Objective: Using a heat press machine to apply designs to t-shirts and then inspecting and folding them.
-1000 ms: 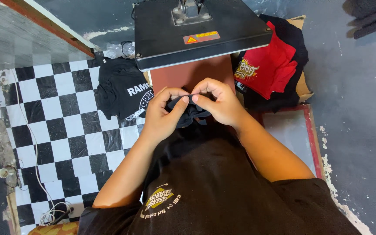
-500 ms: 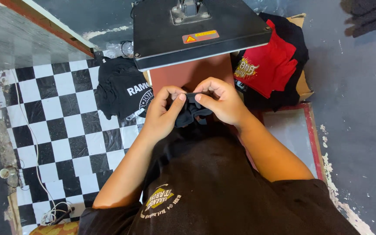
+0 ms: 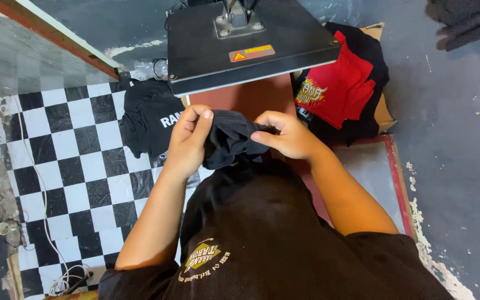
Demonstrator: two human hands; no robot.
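While our left hand [image 3: 187, 141] and right hand [image 3: 287, 136] are both closed on a bunched black garment [image 3: 229, 139] held just above the heat press's red lower pad [image 3: 251, 97], we should spread the soft, limp cloth evenly, smoothing wrinkles beneath the flat dark metal platen [image 3: 251, 41].

Checkered floor [image 3: 68, 166] with a black printed shirt [image 3: 148, 119] at its far edge; grey floor [image 3: 462, 139] bearing a cardboard box [image 3: 384, 114].
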